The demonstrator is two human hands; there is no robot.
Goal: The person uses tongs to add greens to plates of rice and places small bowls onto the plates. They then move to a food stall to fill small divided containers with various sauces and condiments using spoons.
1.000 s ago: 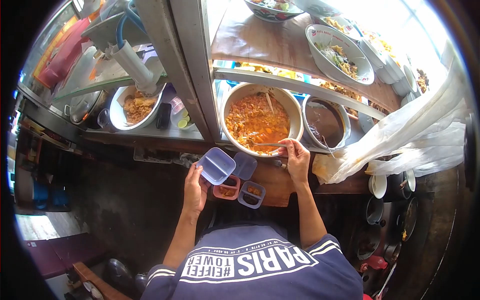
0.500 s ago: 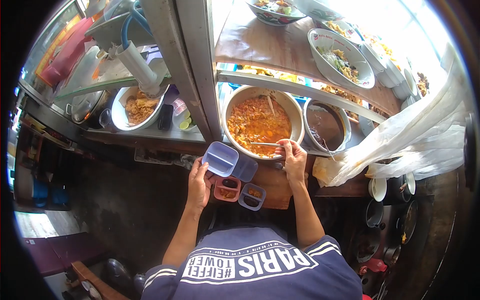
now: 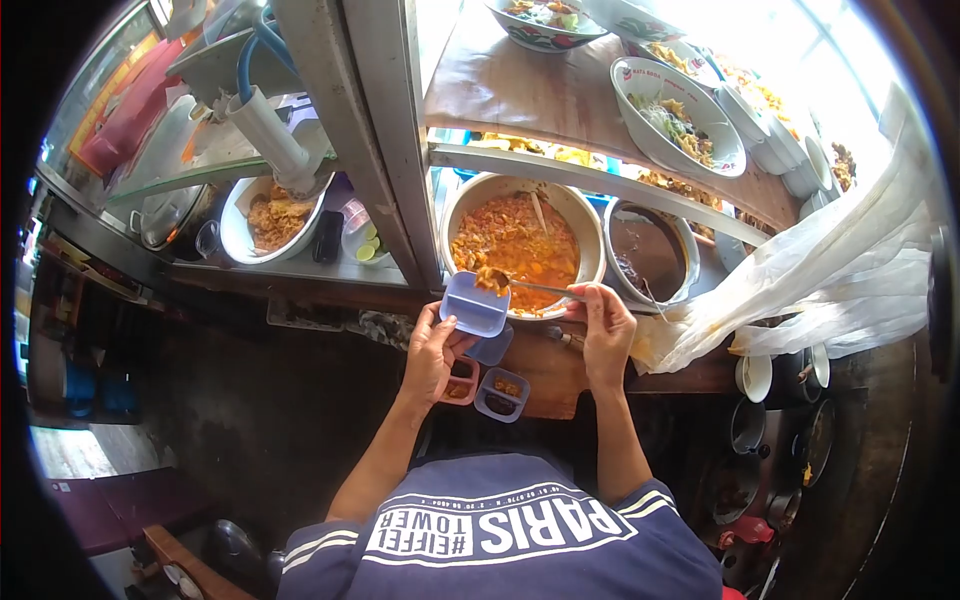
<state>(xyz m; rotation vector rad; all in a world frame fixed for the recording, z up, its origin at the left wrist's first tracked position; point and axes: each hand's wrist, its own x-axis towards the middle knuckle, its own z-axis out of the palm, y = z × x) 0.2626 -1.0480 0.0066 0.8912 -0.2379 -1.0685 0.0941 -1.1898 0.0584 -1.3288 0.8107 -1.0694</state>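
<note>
My left hand point(image 3: 432, 355) grips a small lilac divided dish point(image 3: 473, 312) near the front rim of a large pot point(image 3: 597, 240). Orange-red chunky sauce point(image 3: 515, 240) fills much of the pot. Between the fingers of my right hand point(image 3: 606, 335) is a spoon point(image 3: 545, 290), its bowl loaded with orange food over the dish's upper compartment. The dish's lower compartment looks bare. Below sit a pink divided dish point(image 3: 462, 382), partly hidden by my left hand, and a lilac divided dish point(image 3: 502, 394), both with dark and orange food. Another lilac dish point(image 3: 490, 346) is mostly covered by the held one.
Right of the pot stands a container of dark brown sauce point(image 3: 645, 250). A white bowl of orange-brown food point(image 3: 272, 222) is at left, beyond a metal post point(image 3: 385, 130). Filled bowls point(image 3: 678, 118) line the shelf above. A translucent plastic sheet point(image 3: 800, 270) hangs at right.
My left hand has moved the dish right and slightly down, closer to the pot. The spoon has come up out of the sauce with food and now reaches over the dish.
</note>
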